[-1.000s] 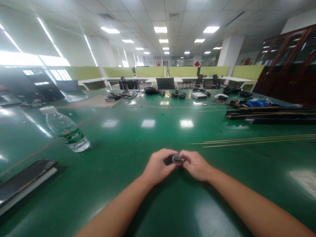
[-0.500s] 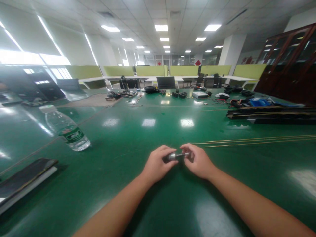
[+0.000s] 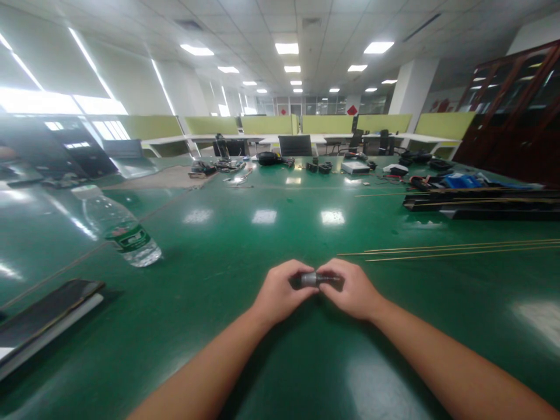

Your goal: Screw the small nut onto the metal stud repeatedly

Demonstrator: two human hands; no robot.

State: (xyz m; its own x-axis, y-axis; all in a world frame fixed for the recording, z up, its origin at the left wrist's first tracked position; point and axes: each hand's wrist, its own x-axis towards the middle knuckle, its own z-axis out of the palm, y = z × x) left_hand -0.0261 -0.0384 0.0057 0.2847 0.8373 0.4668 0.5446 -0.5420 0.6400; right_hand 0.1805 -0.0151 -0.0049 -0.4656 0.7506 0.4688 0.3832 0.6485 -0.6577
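A small grey metallic cylinder with a thinner dark shaft (image 3: 310,279) lies crosswise between my two hands, low over the green tabletop (image 3: 210,297). My left hand (image 3: 282,290) has thumb and fingers closed round the cylinder's thick left part. Pinching the narrower right part near its middle is my right hand (image 3: 350,287), and the shaft's thin end shows inside its curled fingers. The fingertips of both hands almost meet. What exact kind of piece this is cannot be made out, and its left end is hidden in my left palm.
At the left, a clear water bottle (image 3: 126,233) with a green label appears tilted near a dark flat case (image 3: 52,318). Thin brass-coloured rods (image 3: 455,250) lie to the right, before black trays (image 3: 481,204). Electronics and tools (image 3: 269,158) line the far side.
My right hand has shifted slightly left, and its fingers now close on the piece nearer my left hand. More of the thin shaft is covered. My left hand keeps its grip.
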